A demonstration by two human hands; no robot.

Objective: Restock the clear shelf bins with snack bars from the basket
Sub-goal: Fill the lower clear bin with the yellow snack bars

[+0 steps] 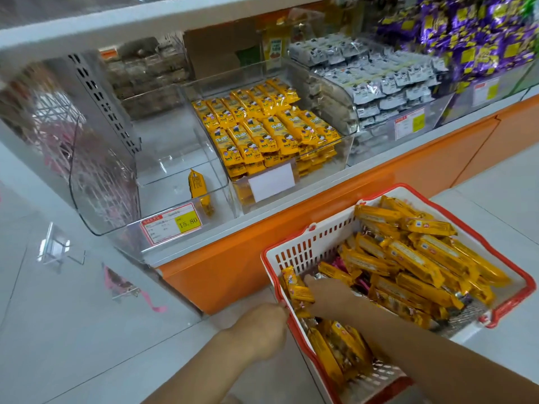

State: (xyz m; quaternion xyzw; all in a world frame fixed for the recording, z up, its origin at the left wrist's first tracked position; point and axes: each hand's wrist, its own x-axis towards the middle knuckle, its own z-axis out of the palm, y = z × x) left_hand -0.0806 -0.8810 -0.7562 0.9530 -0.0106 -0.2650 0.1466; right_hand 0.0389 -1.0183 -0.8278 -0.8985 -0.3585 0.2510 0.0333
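Observation:
A white basket with a red rim (309,243) sits on the floor at the lower right, full of yellow snack bars (414,258). My left hand (262,330) grips the basket's near-left red rim. My right hand (326,295) reaches down into the basket among the bars, next to an upright yellow bar (296,290); its fingertips are hidden. On the shelf, the left clear bin (180,176) holds a single yellow bar (198,185). The middle clear bin (347,147) is packed with rows of yellow bars (262,129).
A price tag (172,223) hangs on the left bin's front. To the right stand bins of grey-white packets (388,80) and purple packets (472,30). An orange base panel (262,258) runs under the shelf. White tiled floor (87,330) lies to the left.

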